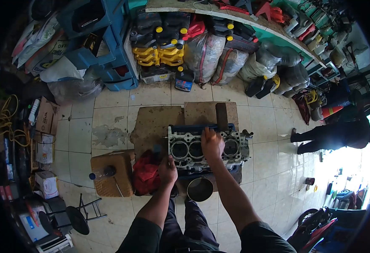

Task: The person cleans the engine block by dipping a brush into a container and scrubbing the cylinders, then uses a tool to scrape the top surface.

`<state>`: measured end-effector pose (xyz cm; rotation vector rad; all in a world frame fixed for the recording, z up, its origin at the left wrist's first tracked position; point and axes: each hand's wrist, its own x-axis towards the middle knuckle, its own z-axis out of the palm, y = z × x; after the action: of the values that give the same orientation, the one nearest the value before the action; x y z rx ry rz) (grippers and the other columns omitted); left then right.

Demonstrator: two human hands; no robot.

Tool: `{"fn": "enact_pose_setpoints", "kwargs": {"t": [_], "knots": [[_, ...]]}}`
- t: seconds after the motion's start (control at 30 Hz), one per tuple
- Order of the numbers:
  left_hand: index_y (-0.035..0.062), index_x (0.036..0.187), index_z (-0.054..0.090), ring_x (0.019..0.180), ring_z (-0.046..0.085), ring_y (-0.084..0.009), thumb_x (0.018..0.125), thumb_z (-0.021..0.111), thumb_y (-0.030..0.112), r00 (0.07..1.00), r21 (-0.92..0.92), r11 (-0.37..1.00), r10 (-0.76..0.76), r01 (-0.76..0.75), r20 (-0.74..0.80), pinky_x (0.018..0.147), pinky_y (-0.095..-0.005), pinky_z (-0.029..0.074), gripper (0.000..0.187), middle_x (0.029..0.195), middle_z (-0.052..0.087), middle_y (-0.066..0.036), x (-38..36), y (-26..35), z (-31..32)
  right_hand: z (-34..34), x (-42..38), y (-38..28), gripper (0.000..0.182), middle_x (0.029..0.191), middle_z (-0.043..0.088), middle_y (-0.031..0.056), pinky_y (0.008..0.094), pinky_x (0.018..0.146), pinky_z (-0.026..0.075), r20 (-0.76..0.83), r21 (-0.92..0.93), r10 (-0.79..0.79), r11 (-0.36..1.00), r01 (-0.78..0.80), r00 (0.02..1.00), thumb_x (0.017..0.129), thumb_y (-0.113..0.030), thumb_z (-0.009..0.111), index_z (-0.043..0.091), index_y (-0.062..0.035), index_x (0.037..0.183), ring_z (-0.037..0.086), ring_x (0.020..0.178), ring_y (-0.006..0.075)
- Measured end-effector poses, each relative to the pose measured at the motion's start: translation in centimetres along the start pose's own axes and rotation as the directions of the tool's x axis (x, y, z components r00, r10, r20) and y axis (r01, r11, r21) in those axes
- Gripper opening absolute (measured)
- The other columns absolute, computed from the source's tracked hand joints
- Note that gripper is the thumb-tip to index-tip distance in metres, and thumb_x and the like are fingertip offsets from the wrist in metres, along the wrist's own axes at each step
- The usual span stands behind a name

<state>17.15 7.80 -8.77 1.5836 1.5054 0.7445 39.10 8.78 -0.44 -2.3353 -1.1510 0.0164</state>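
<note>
A metal engine block [196, 162] with several round cylinder bores lies on brown cardboard on the floor. My right hand [212, 145] is over its upper middle part, fingers curled together near the far edge; what they hold, if anything, is too small to make out. At the block's near left corner is my left hand [167, 169], its fingers bent against the edge, with their tips partly hidden. Red cloth [147, 172] lies just left of that hand. A round metal bowl [200, 189] stands between the block and my legs.
A woven stool [111, 175] at the left bears a bottle [104, 172] and a thin tool. Blue bins [121, 63], yellow and black jugs, and stuffed sacks [204, 52] line the far side. Another person [337, 135] stands at the right. A small black stool [77, 220] is at lower left.
</note>
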Motion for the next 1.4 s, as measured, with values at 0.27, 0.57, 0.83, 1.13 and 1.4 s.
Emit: {"fn": "enact_pose_setpoints", "kwargs": {"t": [0.27,0.57,0.83,1.13,1.4], "knots": [[0.0015,0.095,0.065,0.085,0.066,-0.0491,0.112,0.044,0.045,0.996,-0.036,0.996,0.079,-0.08,-0.036,0.075,-0.0529,0.051,0.051,0.086,0.067,-0.023,0.0,0.3,0.1,-1.9,-4.8,0.9,0.026,0.081,0.067,0.0207,0.0557,0.068,0.053,0.087,0.067,-0.079,0.995,0.074,0.993,0.096,-0.03,0.07,0.066,-0.0052,0.091,0.067,0.077,0.0444],[0.001,0.097,0.065,0.085,0.064,-0.0513,0.112,0.044,0.043,1.0,-0.007,1.0,0.025,-0.025,-0.009,0.074,-0.0536,0.051,0.049,0.087,0.066,-0.025,-0.1,-0.3,0.4,-2.8,-6.7,1.4,0.022,0.072,0.066,0.0193,0.0562,0.062,0.053,-0.005,0.113,-0.06,0.992,0.06,0.998,0.094,-0.029,0.074,0.071,-0.007,0.093,0.067,0.067,0.0452],[0.0009,0.096,0.065,0.085,0.065,-0.0503,0.112,0.044,0.043,0.998,-0.05,0.997,0.065,-0.065,-0.004,0.073,-0.0522,0.051,0.05,0.088,0.067,-0.025,0.1,0.3,-0.1,-0.9,-0.9,0.1,0.02,0.086,0.07,0.0202,0.0551,0.073,0.055,0.035,0.013,0.046,0.999,-0.046,0.998,0.095,-0.025,0.071,0.069,-0.0056,0.096,0.069,0.079,0.043],[0.0011,0.095,0.065,0.085,0.067,-0.049,0.112,0.045,0.044,0.998,-0.029,0.997,0.064,-0.065,-0.013,0.075,-0.0514,0.052,0.05,0.086,0.069,-0.023,0.1,0.1,0.1,-0.6,-2.0,0.6,0.022,0.086,0.07,0.0181,0.0538,0.073,0.055,0.022,0.012,0.01,1.0,-0.01,1.0,0.094,-0.029,0.071,0.068,-0.0072,0.095,0.069,0.08,0.041],[0.0021,0.098,0.064,0.085,0.066,-0.0495,0.112,0.046,0.04,0.999,-0.046,0.998,0.05,-0.05,-0.02,0.074,-0.0533,0.051,0.044,0.089,0.068,-0.023,-0.2,-0.2,0.1,-2.4,-6.4,0.9,0.022,0.083,0.068,0.0186,0.0541,0.073,0.054,0.029,0.028,-0.066,0.997,0.066,0.997,0.093,-0.028,0.072,0.069,-0.0073,0.1,0.068,0.08,0.0416]]}}
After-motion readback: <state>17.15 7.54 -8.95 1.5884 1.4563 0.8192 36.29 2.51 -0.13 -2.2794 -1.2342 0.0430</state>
